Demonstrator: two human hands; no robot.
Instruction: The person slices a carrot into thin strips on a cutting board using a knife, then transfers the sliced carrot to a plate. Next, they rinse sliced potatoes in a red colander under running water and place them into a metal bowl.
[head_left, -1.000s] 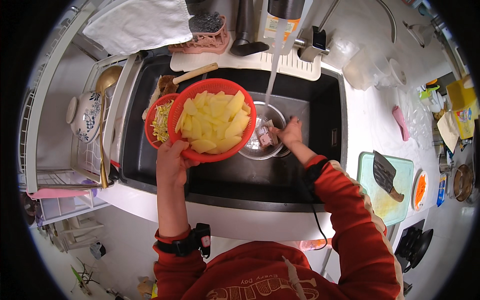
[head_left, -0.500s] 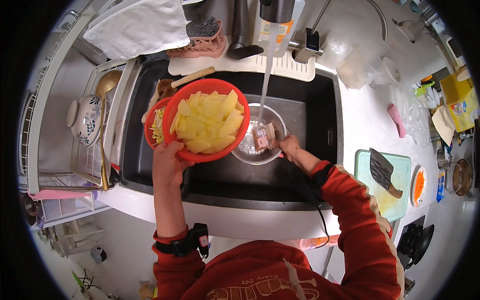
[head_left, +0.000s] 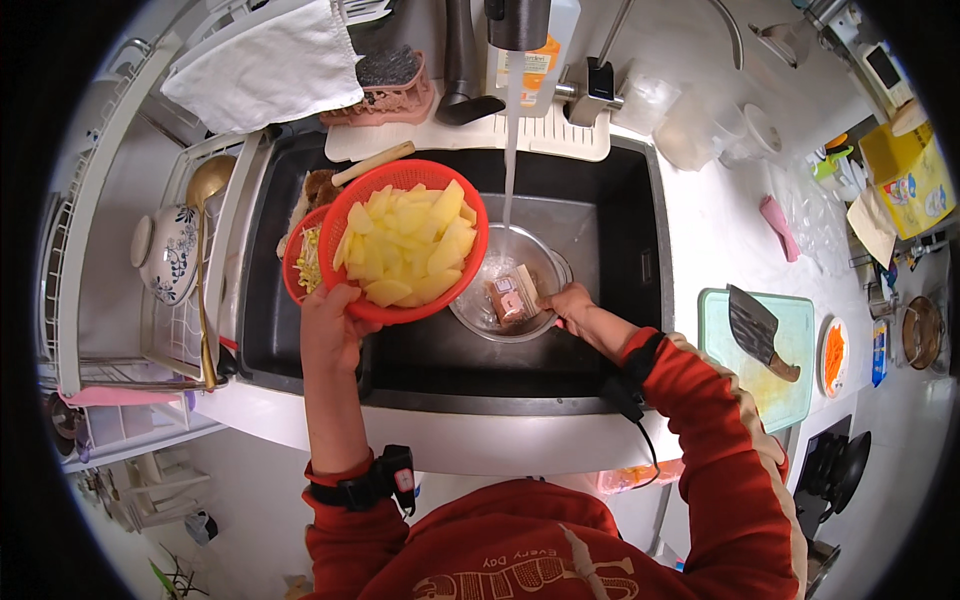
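My left hand [head_left: 328, 325] holds a red plastic colander [head_left: 360, 190] by its near rim, up over the left side of the black sink [head_left: 640, 330]. The colander is full of pale yellow potato chunks [head_left: 405, 245]. My right hand [head_left: 570, 300] grips the right rim of a clear glass bowl [head_left: 470, 315] on the sink floor. A stream of tap water [head_left: 511, 140] falls into the bowl, which holds a small brownish packet [head_left: 512, 298].
A second red strainer [head_left: 300, 265] with scraps sits under the colander at the sink's left. On the left, a rack holds a patterned bowl [head_left: 168, 252] and a ladle [head_left: 205, 200]. To the right, a cleaver [head_left: 758, 330] rests on a green cutting board [head_left: 800, 400], with a plate of carrot shreds [head_left: 832, 355] beside it.
The colander of potato has stayed raised over the sink's left. My right hand has shifted along the glass bowl's rim while the water keeps running.
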